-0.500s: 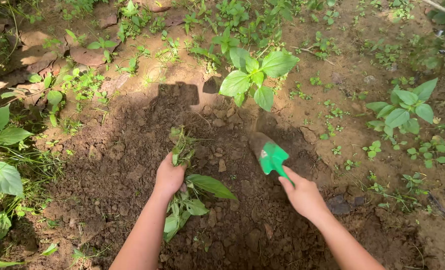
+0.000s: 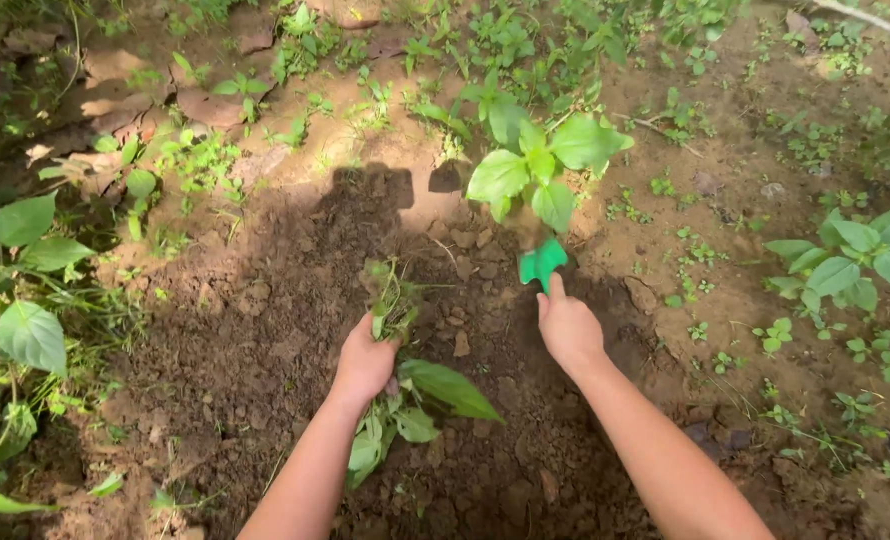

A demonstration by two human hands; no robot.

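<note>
My left hand [image 2: 365, 362] is closed around a bunch of pulled weeds [image 2: 395, 300]; their roots stick up above the fist and green leaves [image 2: 435, 390] hang below it. My right hand [image 2: 567, 328] grips the handle of a small green trowel [image 2: 543, 262], whose blade points away from me into the soil at the base of a broad-leaved young plant [image 2: 535, 165]. Both hands are over a patch of dark, loosened soil [image 2: 265, 340]. The trowel's blade tip is hidden under the plant's leaves.
Low weeds [image 2: 195, 160] and dry leaves cover the lighter ground beyond the dug patch. Large-leaved plants grow at the left edge [image 2: 30, 335] and at the right [image 2: 845, 260]. Clods and small stones [image 2: 465, 240] lie on the soil between the hands.
My right hand has pushed the trowel forward, up to the base of the broad-leaved plant. The left hand still holds the weeds, and the view has shifted slightly.
</note>
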